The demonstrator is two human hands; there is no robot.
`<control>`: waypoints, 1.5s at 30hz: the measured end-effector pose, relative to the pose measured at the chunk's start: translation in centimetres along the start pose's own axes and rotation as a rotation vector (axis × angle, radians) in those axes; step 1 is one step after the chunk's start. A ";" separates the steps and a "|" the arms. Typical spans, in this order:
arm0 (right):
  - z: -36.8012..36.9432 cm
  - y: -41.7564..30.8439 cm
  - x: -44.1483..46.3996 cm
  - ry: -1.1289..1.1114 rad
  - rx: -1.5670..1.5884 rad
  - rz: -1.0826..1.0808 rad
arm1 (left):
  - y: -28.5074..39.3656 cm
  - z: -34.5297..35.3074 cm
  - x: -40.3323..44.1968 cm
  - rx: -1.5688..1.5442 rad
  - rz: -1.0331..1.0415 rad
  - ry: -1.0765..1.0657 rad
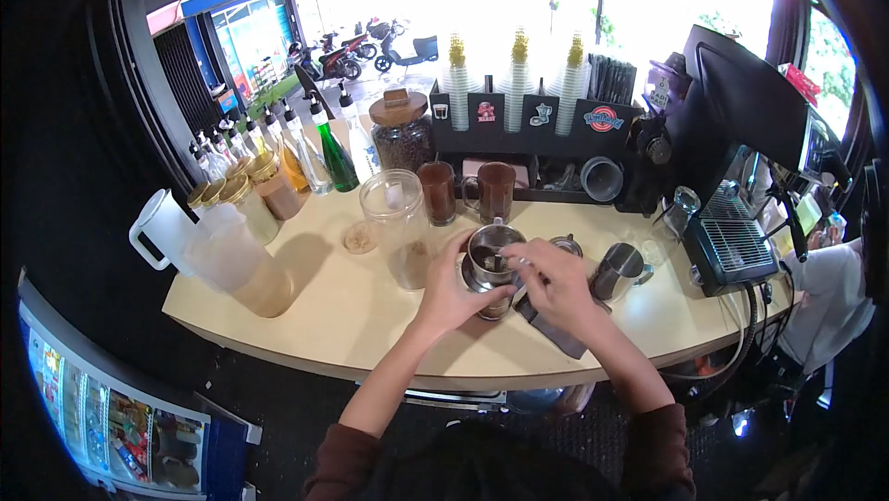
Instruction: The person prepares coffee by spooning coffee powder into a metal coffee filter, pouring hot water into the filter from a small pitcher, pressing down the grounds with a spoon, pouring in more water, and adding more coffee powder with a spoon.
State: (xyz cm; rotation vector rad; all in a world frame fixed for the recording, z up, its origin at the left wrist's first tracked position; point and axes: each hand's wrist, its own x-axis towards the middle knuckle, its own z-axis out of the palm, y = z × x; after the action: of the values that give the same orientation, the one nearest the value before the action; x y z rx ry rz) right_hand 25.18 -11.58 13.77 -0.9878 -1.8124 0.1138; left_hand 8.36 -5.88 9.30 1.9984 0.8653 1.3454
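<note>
My left hand (448, 290) curls round a metal coffee dripper (483, 271), thumb and fingers on its sides. The dripper sits on a small glass (496, 309) that shows below it, and dark contents lie inside. Over the dripper's rim, my right hand (548, 281) is closed in a pinch, its fingertips reaching to the mouth. Whatever it grips there is too small to make out. A folded dark cloth (556, 327) lies under my right hand. Just left of the dripper stands a tall see-through jar (396, 223), its round lid (360, 237) flat on the counter.
Behind are two mugs of brown drink (438, 194) and a black cup organizer (532, 121). Left stand a cloudy pitcher (236, 260) and several syrup bottles (335, 154). A metal pitcher (619, 271) and an espresso machine (736, 237) stand right, with a person's white sleeve (829, 293) beyond.
</note>
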 end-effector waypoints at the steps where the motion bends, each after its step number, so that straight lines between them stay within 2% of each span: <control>1: 0.2 -0.1 0.1 -0.045 0.022 -0.071 | -0.2 0.2 0.1 0.003 -0.058 -0.034; 3: 0.3 -0.3 0.2 -0.089 0.044 -0.142 | -0.6 0.3 0.2 0.040 -0.036 -0.016; 6: -0.4 -0.6 0.4 0.033 0.009 0.008 | -0.6 0.5 0.2 -0.003 -0.019 0.007; 10: -0.1 -0.5 -0.2 -0.021 0.096 -0.063 | -1.2 0.8 0.3 -0.163 -0.028 0.065; 16: -0.6 -2.0 0.1 0.090 0.071 0.005 | -1.0 1.1 0.6 -0.091 0.035 0.089; 18: -0.5 -2.2 -0.3 -0.038 0.088 0.022 | -1.0 1.2 0.7 -0.160 0.043 0.090; 19: -0.5 -2.3 -0.4 -0.028 0.096 0.031 | -0.9 1.2 0.8 -0.228 0.050 0.094; 22: -0.3 -2.0 -0.3 0.095 0.076 0.017 | -1.0 1.3 0.7 -0.105 0.026 0.091; 25: -0.1 -2.0 -0.8 -0.022 0.095 -0.004 | -1.8 1.4 1.0 -0.168 0.072 0.124; 31: 0.3 -2.1 -0.9 0.051 -0.006 -0.091 | -1.6 1.7 1.0 -0.070 0.127 0.167; 34: 0.2 -2.1 -1.3 -0.068 0.038 -0.062 | -1.8 1.7 1.2 -0.178 0.073 0.144; 37: 0.4 -1.5 -1.2 0.065 0.014 -0.068 | -1.6 1.3 1.2 -0.047 0.162 0.123; 40: -0.3 -1.8 -1.2 -0.070 0.113 -0.036 | -2.0 1.3 1.5 -0.115 0.121 0.103; 45: -0.5 -1.4 -1.3 -0.043 0.103 -0.054 | -1.8 0.9 1.8 -0.148 0.149 0.054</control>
State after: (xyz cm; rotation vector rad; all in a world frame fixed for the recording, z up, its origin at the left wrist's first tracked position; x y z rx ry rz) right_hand 25.00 -13.52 13.73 -0.8696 -1.8524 0.1943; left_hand 9.40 -3.49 8.66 1.9507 0.6304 1.5066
